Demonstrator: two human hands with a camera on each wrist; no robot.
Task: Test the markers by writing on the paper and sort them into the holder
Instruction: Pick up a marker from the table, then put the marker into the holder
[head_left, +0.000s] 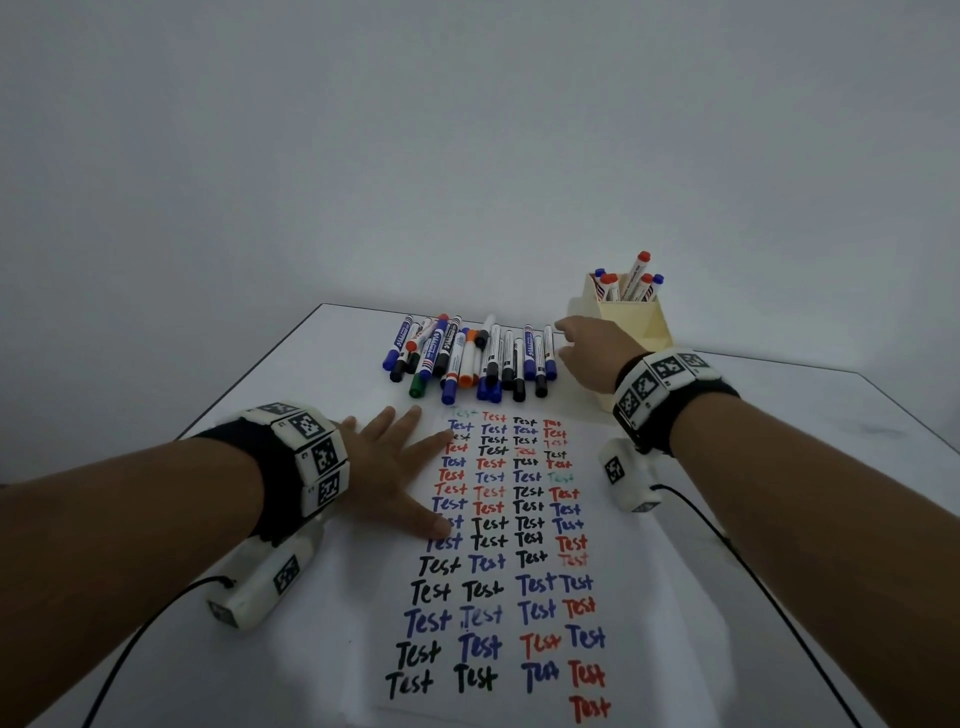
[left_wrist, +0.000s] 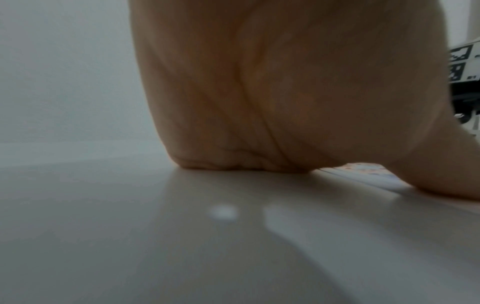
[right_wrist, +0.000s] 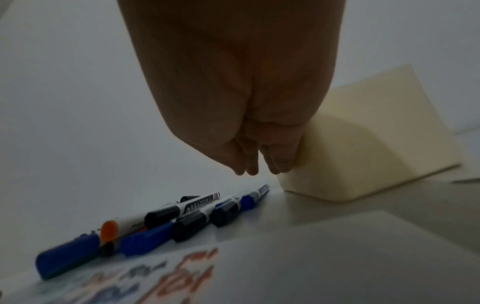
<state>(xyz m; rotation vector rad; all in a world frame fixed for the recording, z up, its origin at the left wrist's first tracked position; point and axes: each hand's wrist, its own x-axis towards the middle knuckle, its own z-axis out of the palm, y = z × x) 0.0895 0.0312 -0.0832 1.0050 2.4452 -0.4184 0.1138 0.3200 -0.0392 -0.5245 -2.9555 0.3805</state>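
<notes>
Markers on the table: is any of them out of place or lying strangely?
Somewhat. The left part of the marker pile is jumbled, markers crossing over each other, while those on the right lie in a neat parallel row. The markers in the holder stand upright. Nothing looks spilled or broken.

— What is around the work place?
— 1 plain pale grey wall (head_left: 467, 156), no marks on it.
— And below?
— A white table (head_left: 810, 415) with a dark thin edge; the light is dim and soft.
</notes>
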